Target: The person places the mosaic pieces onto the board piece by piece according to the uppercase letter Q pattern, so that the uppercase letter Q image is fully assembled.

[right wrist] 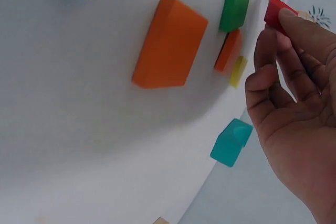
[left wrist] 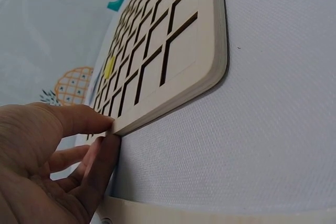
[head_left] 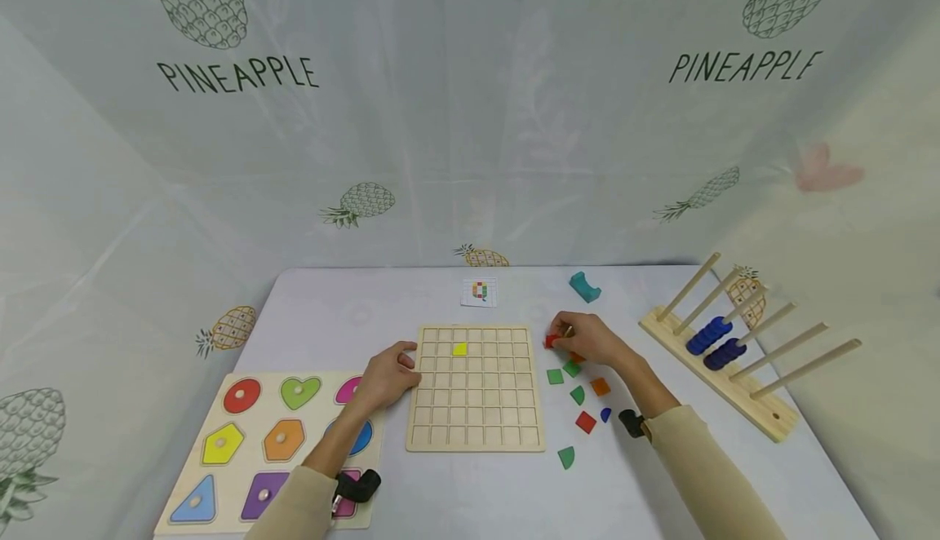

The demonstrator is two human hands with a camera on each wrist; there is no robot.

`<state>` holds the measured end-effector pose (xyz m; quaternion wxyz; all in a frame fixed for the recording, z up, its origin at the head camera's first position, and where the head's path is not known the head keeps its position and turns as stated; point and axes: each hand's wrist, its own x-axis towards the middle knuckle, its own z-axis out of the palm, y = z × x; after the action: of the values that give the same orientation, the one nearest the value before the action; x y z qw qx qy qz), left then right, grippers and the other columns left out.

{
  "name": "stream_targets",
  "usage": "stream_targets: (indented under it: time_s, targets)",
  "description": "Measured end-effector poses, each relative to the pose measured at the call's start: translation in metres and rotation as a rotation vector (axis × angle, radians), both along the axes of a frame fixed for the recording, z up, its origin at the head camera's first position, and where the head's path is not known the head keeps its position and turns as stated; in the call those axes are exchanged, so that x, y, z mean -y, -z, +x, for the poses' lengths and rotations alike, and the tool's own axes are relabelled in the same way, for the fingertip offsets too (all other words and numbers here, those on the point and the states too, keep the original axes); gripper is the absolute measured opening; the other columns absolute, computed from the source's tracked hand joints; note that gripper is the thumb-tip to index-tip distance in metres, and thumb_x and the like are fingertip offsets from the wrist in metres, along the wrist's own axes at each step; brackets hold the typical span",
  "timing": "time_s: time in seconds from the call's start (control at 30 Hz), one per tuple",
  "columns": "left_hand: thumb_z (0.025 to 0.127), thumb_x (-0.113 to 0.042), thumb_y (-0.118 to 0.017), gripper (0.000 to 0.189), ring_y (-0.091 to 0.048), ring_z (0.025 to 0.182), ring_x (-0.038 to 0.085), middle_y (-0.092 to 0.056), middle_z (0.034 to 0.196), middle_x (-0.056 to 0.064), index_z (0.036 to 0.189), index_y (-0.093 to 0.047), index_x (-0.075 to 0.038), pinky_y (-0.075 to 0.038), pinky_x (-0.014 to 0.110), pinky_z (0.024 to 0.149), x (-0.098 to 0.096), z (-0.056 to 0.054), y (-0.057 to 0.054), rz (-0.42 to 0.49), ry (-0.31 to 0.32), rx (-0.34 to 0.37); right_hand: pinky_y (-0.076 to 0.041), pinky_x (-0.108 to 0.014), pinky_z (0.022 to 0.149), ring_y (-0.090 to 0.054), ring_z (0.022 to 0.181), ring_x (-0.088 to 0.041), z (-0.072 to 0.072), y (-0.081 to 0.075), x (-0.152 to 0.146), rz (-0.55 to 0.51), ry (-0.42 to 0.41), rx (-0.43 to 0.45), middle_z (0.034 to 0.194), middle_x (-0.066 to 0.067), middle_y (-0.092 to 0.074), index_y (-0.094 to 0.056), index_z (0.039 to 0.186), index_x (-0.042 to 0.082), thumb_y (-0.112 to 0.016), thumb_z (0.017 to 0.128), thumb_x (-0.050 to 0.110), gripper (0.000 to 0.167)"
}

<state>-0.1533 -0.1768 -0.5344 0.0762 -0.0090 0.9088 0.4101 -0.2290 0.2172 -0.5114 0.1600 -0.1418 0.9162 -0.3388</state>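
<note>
My left hand (head_left: 389, 377) is at the left edge of a square wooden grid board (head_left: 476, 446); in the left wrist view, thumb and fingertips hold that edge. One yellow square tile (head_left: 459, 349) sits in a cell near the board's top. To the right of the board, my right hand (head_left: 591, 338) pinches a small red block (right wrist: 276, 14) between thumb and fingertip, raised over the table in the right wrist view. Near this hand lie green pieces (head_left: 555, 377), an orange block (right wrist: 172, 45) and a yellow piece (right wrist: 238, 72).
A pattern card (head_left: 479, 292) lies behind the board, with a teal notched block (head_left: 585, 287) to its right. A wooden peg stand (head_left: 716, 373) with blue rings is at the right. A shape puzzle board (head_left: 242, 446) lies at left, under the left forearm. A red square (head_left: 585, 422) lies nearer.
</note>
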Motion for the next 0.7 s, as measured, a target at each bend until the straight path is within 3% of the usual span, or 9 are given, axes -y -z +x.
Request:
stream_targets:
  time_s: [0.2, 0.47, 0.7]
  targets:
    - [0.08, -0.012, -0.074, 0.059, -0.065, 0.083, 0.015, -0.064, 0.095, 0.002, 0.136, -0.059, -0.005, -0.049, 0.031, 0.069, 0.0, 0.001, -0.002, 0.008, 0.003, -0.004, -0.052, -0.031, 0.061, -0.058, 0.077, -0.019, 0.0, -0.004, 0.01, -0.035, -0.004, 0.003, 0.094, -0.002, -0.062, -0.064, 0.099, 0.015, -0.07, 0.093, 0.014, 0.008]
    - [0.079, -0.012, -0.075, 0.059, -0.064, 0.082, 0.014, -0.064, 0.094, 0.001, 0.135, -0.06, -0.005, -0.049, 0.031, 0.068, 0.0, 0.0, 0.0, -0.002, -0.005, 0.0, -0.049, -0.032, 0.067, -0.057, 0.081, -0.019, -0.001, -0.008, 0.023, -0.058, -0.039, -0.032, 0.093, 0.0, -0.063, -0.066, 0.098, 0.015, -0.072, 0.092, 0.016, 0.009]
    - [0.079, -0.012, -0.075, 0.059, -0.064, 0.081, 0.013, -0.064, 0.093, 0.001, 0.135, -0.06, -0.006, -0.049, 0.031, 0.068, 0.0, -0.001, 0.002, -0.004, 0.001, -0.005, -0.051, -0.029, 0.069, -0.059, 0.08, -0.018, -0.001, -0.009, 0.038, -0.129, -0.048, 0.01, 0.093, -0.001, -0.064, -0.067, 0.099, 0.014, -0.072, 0.092, 0.016, 0.008]
